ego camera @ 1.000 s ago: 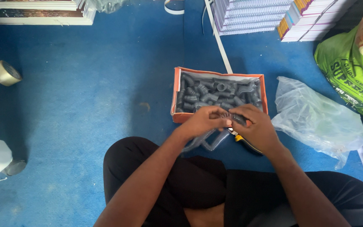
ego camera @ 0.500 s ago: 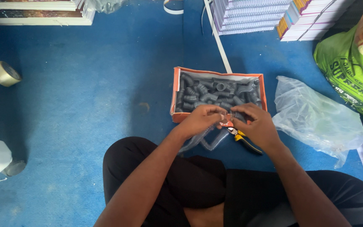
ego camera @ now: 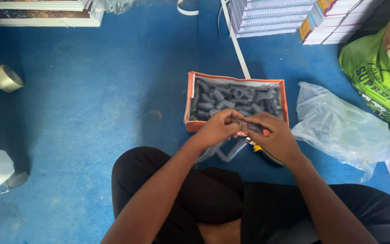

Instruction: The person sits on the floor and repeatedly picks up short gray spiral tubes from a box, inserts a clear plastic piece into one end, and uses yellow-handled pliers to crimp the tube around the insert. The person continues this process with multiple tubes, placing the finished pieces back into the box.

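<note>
In the head view, the left hand (ego camera: 217,129) and right hand (ego camera: 274,138) meet just in front of the orange box (ego camera: 189,97) of grey pipe fittings (ego camera: 231,99), fingers curled shut around a small clear plastic piece (ego camera: 239,123) pinched between them. What the piece is stays hard to make out. Yellow-handled pliers (ego camera: 262,151) lie on the blue floor (ego camera: 91,113) under the right hand, partly hidden. A clear plastic bag (ego camera: 339,124) lies right of the box.

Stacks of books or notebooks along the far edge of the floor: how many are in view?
3: one stack at the top left, one at top centre, one at top right beside the green sack. All are cropped by the frame; more may lie outside it.
</note>
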